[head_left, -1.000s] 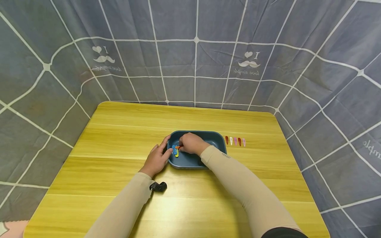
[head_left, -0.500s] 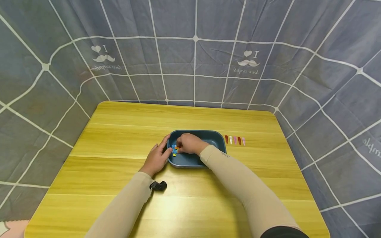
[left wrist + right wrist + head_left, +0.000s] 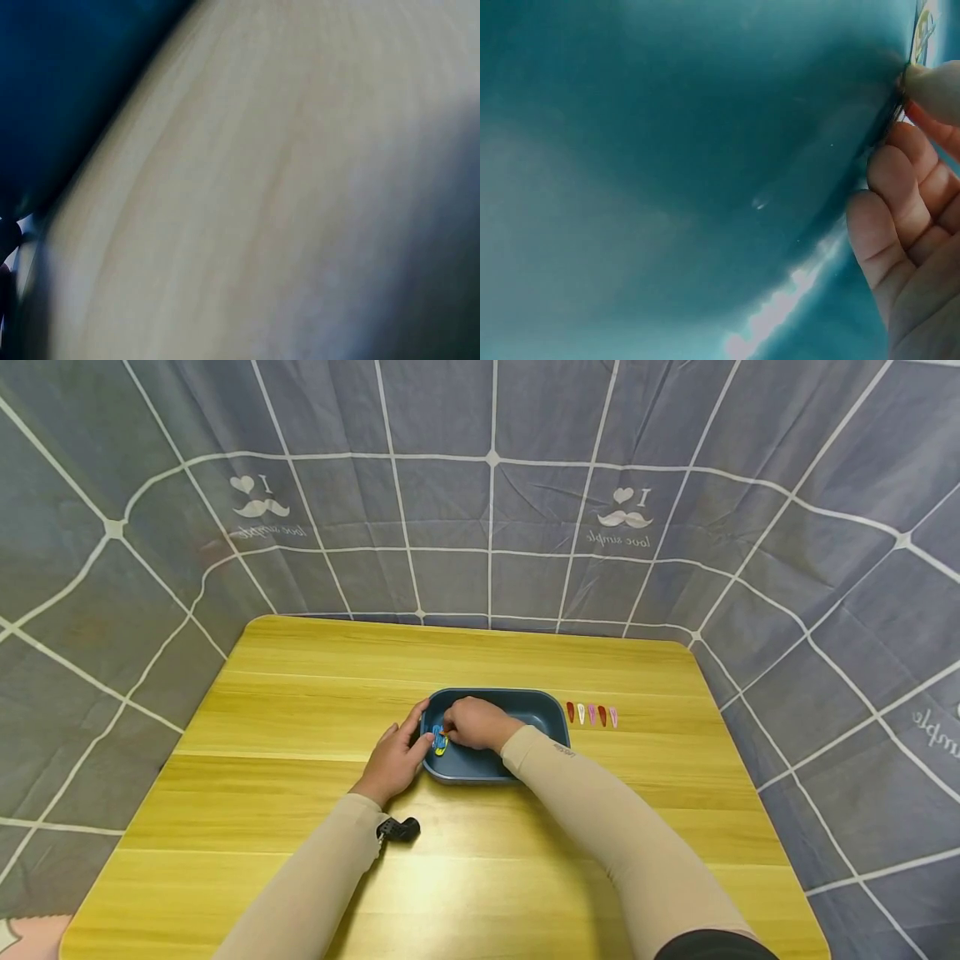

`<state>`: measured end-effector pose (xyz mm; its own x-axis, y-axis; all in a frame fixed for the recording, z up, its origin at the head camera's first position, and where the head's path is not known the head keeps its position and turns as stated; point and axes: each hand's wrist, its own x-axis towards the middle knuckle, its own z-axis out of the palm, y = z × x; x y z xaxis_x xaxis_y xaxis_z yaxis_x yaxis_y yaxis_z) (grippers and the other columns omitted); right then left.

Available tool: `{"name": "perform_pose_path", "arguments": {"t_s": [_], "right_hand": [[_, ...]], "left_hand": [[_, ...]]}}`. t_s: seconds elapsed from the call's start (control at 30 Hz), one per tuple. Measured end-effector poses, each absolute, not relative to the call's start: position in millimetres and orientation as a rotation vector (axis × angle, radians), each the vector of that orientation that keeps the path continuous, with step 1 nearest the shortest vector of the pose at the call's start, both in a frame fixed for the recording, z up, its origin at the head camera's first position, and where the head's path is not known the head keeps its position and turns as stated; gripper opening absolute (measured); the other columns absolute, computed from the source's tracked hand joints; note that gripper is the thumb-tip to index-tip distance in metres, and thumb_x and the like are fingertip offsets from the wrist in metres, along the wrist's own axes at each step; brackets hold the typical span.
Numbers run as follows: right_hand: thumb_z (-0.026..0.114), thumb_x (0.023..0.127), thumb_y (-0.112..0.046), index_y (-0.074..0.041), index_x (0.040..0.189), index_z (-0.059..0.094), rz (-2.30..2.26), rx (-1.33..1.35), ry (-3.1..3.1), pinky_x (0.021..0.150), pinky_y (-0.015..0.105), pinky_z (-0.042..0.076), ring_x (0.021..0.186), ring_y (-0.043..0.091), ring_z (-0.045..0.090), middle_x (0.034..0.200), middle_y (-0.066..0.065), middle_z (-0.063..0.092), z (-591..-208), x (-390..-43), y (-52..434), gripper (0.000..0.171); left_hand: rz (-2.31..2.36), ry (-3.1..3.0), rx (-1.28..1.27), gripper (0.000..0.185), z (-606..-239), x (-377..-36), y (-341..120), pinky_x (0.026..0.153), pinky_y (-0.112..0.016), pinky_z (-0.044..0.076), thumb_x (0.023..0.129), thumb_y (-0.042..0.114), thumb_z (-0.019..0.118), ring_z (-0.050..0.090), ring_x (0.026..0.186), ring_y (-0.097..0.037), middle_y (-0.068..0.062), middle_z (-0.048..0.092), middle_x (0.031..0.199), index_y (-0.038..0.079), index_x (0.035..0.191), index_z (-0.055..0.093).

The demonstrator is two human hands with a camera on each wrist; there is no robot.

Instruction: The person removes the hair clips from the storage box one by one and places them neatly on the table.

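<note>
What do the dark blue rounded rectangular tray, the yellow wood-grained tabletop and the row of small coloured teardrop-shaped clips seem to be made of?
Tray: probably moulded plastic, semi-gloss; smooth surface, bright highlight in the right wrist view.
Tabletop: wood or wood-print laminate, satin; grain streaks, soft glare.
Clips: possibly painted metal or plastic; solid colours, but too small to tell.

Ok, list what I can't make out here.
Number of blue and yellow clips beside the right hand: head view, too small and overlapping.
Whether that hand pinches a clip: head view, its own fingers hide the contact; right wrist view, the spot sits near the right edge, partly behind the thumb.
Sleeve lettering: head view, too small.
Dark shapes: left wrist view, blurred, cut off by the left edge.
</note>
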<state>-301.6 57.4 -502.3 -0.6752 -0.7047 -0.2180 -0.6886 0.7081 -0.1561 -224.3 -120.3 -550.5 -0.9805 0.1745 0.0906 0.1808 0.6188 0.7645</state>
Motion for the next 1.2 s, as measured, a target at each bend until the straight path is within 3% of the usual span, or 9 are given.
{"name": "perform_pose_path", "arguments": {"t_s": [0.2, 0.47, 0.63, 0.87, 1.1, 1.2], "right_hand": [[0.055, 0.092, -0.022, -0.022, 0.096, 0.070, -0.095, -1.095, 2.657, 0.080, 0.025, 0.053, 0.083, 0.007, 0.061, 0.093, -0.008, 0.067, -500.0, -300.7, 58.6, 0.015], [0.048, 0.093, -0.022, -0.020, 0.079, 0.054, -0.378, -0.969, 2.664, 0.054, 0.022, 0.039, 0.058, 0.011, 0.047, 0.069, -0.004, 0.054, -488.3, -303.2, 74.7, 0.015], [0.053, 0.091, -0.019, -0.018, 0.092, 0.059, -0.650, -0.862, 2.609, 0.056, 0.023, 0.045, 0.062, 0.011, 0.052, 0.078, -0.005, 0.061, -468.2, -306.7, 93.6, 0.006], [0.055, 0.092, -0.017, -0.018, 0.118, 0.058, -1.006, -0.731, 2.553, 0.054, 0.028, 0.045, 0.059, 0.016, 0.051, 0.085, 0.010, 0.067, -437.7, -311.0, 133.2, 0.026], [0.056, 0.092, -0.021, -0.018, 0.121, 0.057, -1.083, -0.513, 2.705, 0.057, 0.028, 0.044, 0.064, 0.017, 0.051, 0.089, 0.002, 0.066, -421.8, -320.4, 197.2, 0.030], [0.055, 0.092, -0.022, -0.017, 0.123, 0.055, -1.106, -0.364, 2.737, 0.056, 0.030, 0.046, 0.071, 0.021, 0.056, 0.094, 0.005, 0.065, -421.9, -323.2, 229.6, 0.031]], "left_hand": [[-1.339, -2.831, -0.308, 0.054, -550.3, -224.2, -120.3, 0.116, -0.050, 0.015, 0.097, 0.041, 0.040, 0.046, 0.126, -0.035, -0.002, 0.048, 0.140, 0.047, 0.145, 0.016], [-1.321, -2.843, -0.322, 0.053, -549.6, -224.3, -119.7, 0.117, -0.049, 0.014, 0.097, 0.043, 0.040, 0.050, 0.123, -0.034, -0.005, 0.050, 0.137, 0.047, 0.145, 0.015], [-1.323, -2.839, -0.298, 0.054, -550.2, -225.4, -119.8, 0.117, -0.047, 0.013, 0.097, 0.042, 0.041, 0.050, 0.123, -0.032, -0.006, 0.053, 0.135, 0.049, 0.144, 0.015], [-1.335, -2.842, -0.304, 0.055, -551.4, -224.6, -120.4, 0.118, -0.047, 0.012, 0.097, 0.043, 0.041, 0.049, 0.124, -0.032, -0.006, 0.051, 0.137, 0.048, 0.144, 0.014], [-1.321, -2.832, -0.329, 0.056, -552.0, -225.1, -120.9, 0.117, -0.048, 0.012, 0.097, 0.043, 0.042, 0.051, 0.122, -0.034, -0.006, 0.049, 0.138, 0.048, 0.144, 0.013], [-1.316, -2.834, -0.318, 0.055, -552.2, -225.3, -121.5, 0.117, -0.048, 0.013, 0.096, 0.045, 0.041, 0.049, 0.124, -0.034, -0.005, 0.049, 0.138, 0.050, 0.144, 0.013]]}}
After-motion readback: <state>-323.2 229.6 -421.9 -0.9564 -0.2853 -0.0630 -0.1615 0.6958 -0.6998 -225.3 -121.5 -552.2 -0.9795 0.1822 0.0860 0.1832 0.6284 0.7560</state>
